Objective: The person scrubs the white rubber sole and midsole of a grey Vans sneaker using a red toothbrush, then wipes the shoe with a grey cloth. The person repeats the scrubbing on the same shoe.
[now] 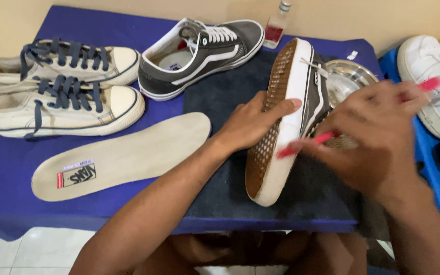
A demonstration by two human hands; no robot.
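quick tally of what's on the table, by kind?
Cream sneakers: 2
Grey sneakers: 2, one under the left hand
White sneaker: 1
Insole: 1
Pink brush, in the right hand: 1
Metal bowl: 1
Small bottle: 1
Total: 9

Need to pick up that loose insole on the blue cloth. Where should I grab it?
Probably pinch the insole at its narrower heel end, coming from the left front. It lies flat and bare, and that end sits farthest from the left hand and the cream sneakers.
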